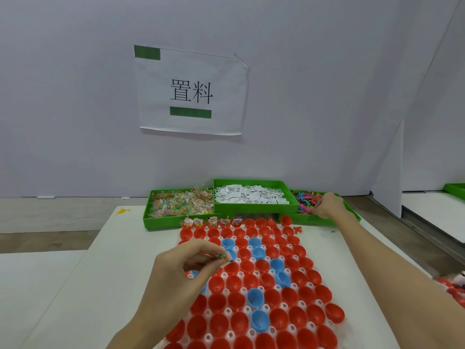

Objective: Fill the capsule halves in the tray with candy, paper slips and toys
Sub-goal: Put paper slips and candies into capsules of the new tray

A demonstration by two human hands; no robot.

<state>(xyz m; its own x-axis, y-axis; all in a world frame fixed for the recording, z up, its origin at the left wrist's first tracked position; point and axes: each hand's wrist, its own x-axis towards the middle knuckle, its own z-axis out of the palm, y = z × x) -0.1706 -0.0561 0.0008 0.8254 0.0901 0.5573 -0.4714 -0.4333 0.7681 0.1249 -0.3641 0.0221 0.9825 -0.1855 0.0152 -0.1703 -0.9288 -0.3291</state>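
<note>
A white tray (247, 309) holds many red capsule halves (259, 265) and several blue capsule halves (255, 297). Several halves in the far row (212, 222) hold candy and paper. My left hand (186, 268) hovers over the tray's left side and pinches a small bundle of candy, a paper slip and a toy (222, 256). My right hand (327, 205) reaches into the green toy bin (324, 219), its fingers among the coloured toys (305, 199); whether it grips one is hidden.
A green candy bin (180, 204) and a green bin of paper slips (251, 195) stand behind the tray. One orange toy (298, 229) lies loose beside the tray. A white partition (388, 170) stands at right, and more red capsules (453, 289) lie at the right edge.
</note>
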